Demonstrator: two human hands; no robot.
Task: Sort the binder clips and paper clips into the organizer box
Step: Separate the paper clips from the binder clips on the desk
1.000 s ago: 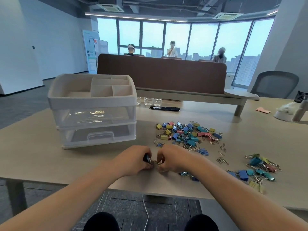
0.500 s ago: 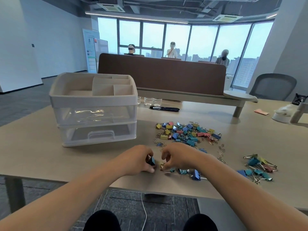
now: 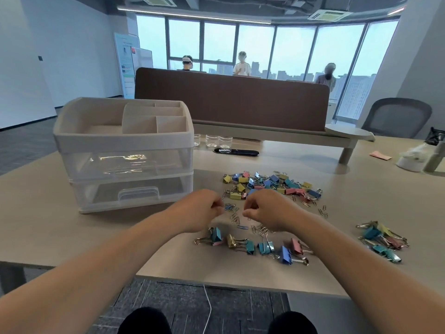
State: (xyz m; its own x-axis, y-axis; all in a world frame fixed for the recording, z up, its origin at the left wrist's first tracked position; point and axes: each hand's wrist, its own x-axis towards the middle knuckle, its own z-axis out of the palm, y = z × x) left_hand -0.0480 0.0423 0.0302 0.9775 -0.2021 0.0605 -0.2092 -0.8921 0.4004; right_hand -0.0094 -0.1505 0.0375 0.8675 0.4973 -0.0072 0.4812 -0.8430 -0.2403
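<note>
Beige table [image 3: 48,225]: organizer box [image 3: 125,160], binder clips [image 3: 269,184], paper clips [image 3: 234,216].

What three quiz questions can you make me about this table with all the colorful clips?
1. True or false: the lower drawer of the organizer box is pulled open.
2. Pick one: seen from the camera, the organizer box stands on which side of the big clip pile? A) left B) right C) on top of it
3. Fill in: the small wire things lying between the left hand and the right hand are ___ clips.

Key
1. False, it is closed.
2. A
3. paper clips
</note>
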